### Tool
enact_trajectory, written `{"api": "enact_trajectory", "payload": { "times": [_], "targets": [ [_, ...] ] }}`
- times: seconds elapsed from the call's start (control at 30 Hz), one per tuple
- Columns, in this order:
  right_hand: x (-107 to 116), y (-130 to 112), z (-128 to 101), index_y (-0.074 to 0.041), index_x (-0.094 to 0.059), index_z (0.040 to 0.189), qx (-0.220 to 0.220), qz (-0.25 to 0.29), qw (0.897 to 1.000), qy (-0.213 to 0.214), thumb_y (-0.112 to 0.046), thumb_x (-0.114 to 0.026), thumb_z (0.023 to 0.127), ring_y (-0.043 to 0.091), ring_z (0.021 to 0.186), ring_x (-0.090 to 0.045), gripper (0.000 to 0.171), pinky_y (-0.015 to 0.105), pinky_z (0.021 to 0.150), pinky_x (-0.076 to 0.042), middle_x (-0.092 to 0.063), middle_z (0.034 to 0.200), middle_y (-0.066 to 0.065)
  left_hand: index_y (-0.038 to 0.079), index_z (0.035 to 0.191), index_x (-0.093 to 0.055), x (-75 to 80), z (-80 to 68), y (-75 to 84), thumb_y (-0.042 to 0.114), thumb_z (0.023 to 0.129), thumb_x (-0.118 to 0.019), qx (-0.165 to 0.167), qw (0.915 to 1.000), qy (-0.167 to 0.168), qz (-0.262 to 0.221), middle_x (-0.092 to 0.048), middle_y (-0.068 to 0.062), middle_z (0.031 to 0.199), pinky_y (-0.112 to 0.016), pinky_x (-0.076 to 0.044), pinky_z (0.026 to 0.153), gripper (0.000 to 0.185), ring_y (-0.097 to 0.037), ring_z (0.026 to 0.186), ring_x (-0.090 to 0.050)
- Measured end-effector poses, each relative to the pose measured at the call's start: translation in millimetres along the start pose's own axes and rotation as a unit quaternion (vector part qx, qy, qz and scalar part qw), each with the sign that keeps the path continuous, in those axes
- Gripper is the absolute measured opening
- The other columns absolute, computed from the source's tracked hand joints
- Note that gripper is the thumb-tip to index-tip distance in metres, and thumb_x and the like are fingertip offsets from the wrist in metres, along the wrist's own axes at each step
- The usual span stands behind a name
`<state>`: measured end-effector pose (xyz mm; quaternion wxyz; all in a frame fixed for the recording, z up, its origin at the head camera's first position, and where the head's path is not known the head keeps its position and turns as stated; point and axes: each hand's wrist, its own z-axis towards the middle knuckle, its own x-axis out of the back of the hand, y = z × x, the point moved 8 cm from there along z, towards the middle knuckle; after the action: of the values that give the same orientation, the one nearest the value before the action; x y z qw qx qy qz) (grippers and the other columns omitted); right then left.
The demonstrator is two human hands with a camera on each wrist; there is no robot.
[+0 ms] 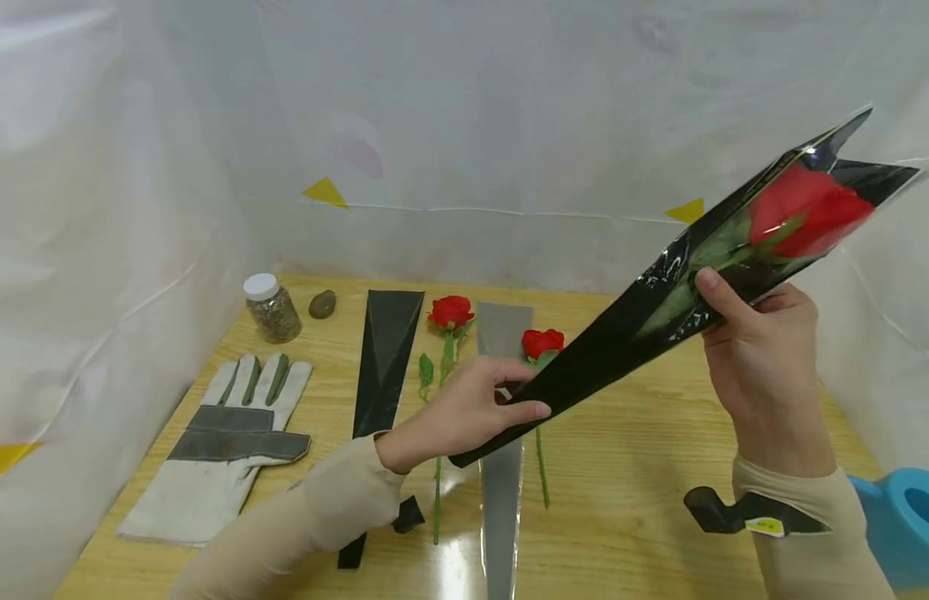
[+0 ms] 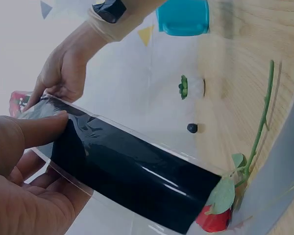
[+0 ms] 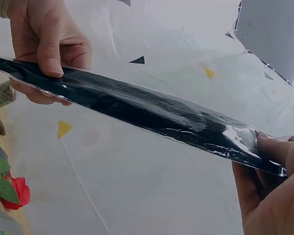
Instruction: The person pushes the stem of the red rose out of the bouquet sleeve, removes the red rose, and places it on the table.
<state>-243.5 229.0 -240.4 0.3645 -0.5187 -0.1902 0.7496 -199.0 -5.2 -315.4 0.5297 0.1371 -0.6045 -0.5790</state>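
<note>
A person holds a black wrapper [image 1: 610, 348] in the air above a wooden table [image 1: 621, 508], slanted so that its pointed mouth is up at the right and its narrow end is down at the left. Inside, a red rose [image 1: 812, 208] shows through the clear front, its bloom just below the mouth. The right hand [image 1: 764, 346] grips the wrapper beneath the bloom, thumb in front and fingers behind; the left hand [image 1: 467, 408] pinches it near the narrow end.

On the table, one loose rose [image 1: 452, 312] lies between a flat black sheath [image 1: 389, 354] and a grey sheath [image 1: 501, 500]; another loose rose [image 1: 542, 342] lies right of the grey one, partly hidden behind the wrapper. A work glove [image 1: 217, 450] is at the left.

The step in hand looks like settling the rose in its wrapper. The next move probably calls for a light hold, keeping the film uncreased and the bloom uncrushed, before laying the wrapper down.
</note>
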Motion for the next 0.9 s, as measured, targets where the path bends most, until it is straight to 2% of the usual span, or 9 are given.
{"api": "enact_trajectory", "payload": {
  "times": [0.13, 0.27, 0.33, 0.43, 0.5, 0.57, 0.63, 0.73, 0.9],
  "targets": [
    [-3, 6, -5, 0.015, -0.049, 0.134, 0.016, 0.022, 0.999, 0.018, 0.021, -0.057, 0.088, 0.033, 0.106, -0.062, 0.047, 0.041, 0.091, -0.049, -0.058, 0.123, 0.026, 0.009, 0.104, -0.074, 3.0, -2.3, 0.7, 0.011, 0.090, -0.074, -0.002, 0.9999, 0.012, -0.003, -0.066, 0.005, 0.093, -0.025, -0.053, 0.070, 0.014, -0.008, 0.081, -0.061],
    [-8, 15, -12, 0.018, -0.051, 0.129, 0.038, 0.017, 0.999, 0.028, 0.022, -0.058, 0.087, 0.032, 0.105, -0.061, 0.043, 0.042, 0.090, -0.050, -0.061, 0.116, 0.026, 0.008, 0.103, -0.074, 4.1, -6.4, -2.4, 0.009, 0.090, -0.073, 0.001, 0.9994, 0.020, -0.027, -0.065, 0.005, 0.092, -0.027, -0.054, 0.071, 0.012, -0.010, 0.082, -0.061],
    [-11, 19, -17, 0.020, -0.052, 0.126, 0.052, 0.001, 0.998, 0.021, 0.022, -0.058, 0.087, 0.031, 0.103, -0.061, 0.040, 0.038, 0.088, -0.052, -0.062, 0.112, 0.025, 0.009, 0.101, -0.074, 5.2, -9.5, -5.0, 0.010, 0.091, -0.073, 0.001, 0.9992, 0.025, -0.031, -0.065, 0.006, 0.091, -0.027, -0.054, 0.070, 0.010, -0.010, 0.080, -0.059],
    [-20, 25, -27, 0.021, -0.054, 0.123, 0.073, -0.030, 0.997, -0.003, 0.025, -0.057, 0.086, 0.029, 0.100, -0.061, 0.038, 0.037, 0.086, -0.053, -0.063, 0.108, 0.024, 0.011, 0.091, -0.073, 8.0, -16.0, -10.7, 0.010, 0.092, -0.073, -0.001, 0.9992, 0.033, -0.023, -0.060, 0.006, 0.081, -0.026, -0.049, 0.065, 0.002, -0.011, 0.072, -0.053],
    [-26, 29, -34, 0.023, -0.055, 0.119, 0.088, -0.060, 0.994, -0.024, 0.027, -0.057, 0.084, 0.029, 0.096, -0.063, 0.035, 0.036, 0.083, -0.054, -0.065, 0.104, 0.023, 0.012, 0.086, -0.071, 10.4, -21.2, -13.5, 0.010, 0.092, -0.073, -0.004, 0.9992, 0.037, -0.012, -0.057, 0.006, 0.078, -0.026, -0.046, 0.062, 0.006, -0.012, 0.069, -0.049],
    [-33, 32, -42, 0.024, -0.056, 0.116, 0.103, -0.083, 0.990, -0.042, 0.029, -0.058, 0.082, 0.030, 0.096, -0.065, 0.035, 0.037, 0.084, -0.054, -0.067, 0.104, 0.025, 0.013, 0.085, -0.071, 12.6, -25.6, -15.9, 0.009, 0.091, -0.073, -0.005, 0.9991, 0.039, -0.013, -0.058, 0.006, 0.078, -0.026, -0.046, 0.062, 0.007, -0.012, 0.069, -0.049],
    [-38, 35, -47, 0.025, -0.057, 0.114, 0.111, -0.100, 0.987, -0.057, 0.030, -0.059, 0.081, 0.030, 0.094, -0.065, 0.033, 0.037, 0.084, -0.054, -0.067, 0.102, 0.025, 0.012, 0.091, -0.074, 14.0, -28.6, -17.5, 0.006, 0.090, -0.073, -0.003, 0.9988, 0.039, -0.029, -0.063, 0.006, 0.084, -0.027, -0.050, 0.065, 0.006, -0.011, 0.075, -0.055],
    [-42, 41, -52, 0.025, -0.058, 0.113, 0.106, -0.129, 0.984, -0.059, 0.028, -0.062, 0.080, 0.028, 0.092, -0.067, 0.033, 0.036, 0.082, -0.054, -0.068, 0.101, 0.024, 0.010, 0.096, -0.075, 15.7, -31.4, -17.6, 0.002, 0.090, -0.072, 0.002, 0.9971, 0.040, -0.065, -0.066, 0.002, 0.092, -0.030, -0.055, 0.071, 0.010, -0.013, 0.081, -0.060],
    [-41, 58, -56, 0.020, -0.061, 0.113, 0.053, -0.177, 0.982, -0.042, 0.023, -0.066, 0.082, 0.025, 0.091, -0.068, 0.032, 0.033, 0.078, -0.055, -0.070, 0.100, 0.021, 0.010, 0.095, -0.075, 16.2, -34.5, -17.2, 0.000, 0.090, -0.071, 0.015, 0.9943, 0.044, -0.096, -0.065, -0.001, 0.091, -0.033, -0.056, 0.074, 0.012, -0.016, 0.081, -0.060]
  ]
}}
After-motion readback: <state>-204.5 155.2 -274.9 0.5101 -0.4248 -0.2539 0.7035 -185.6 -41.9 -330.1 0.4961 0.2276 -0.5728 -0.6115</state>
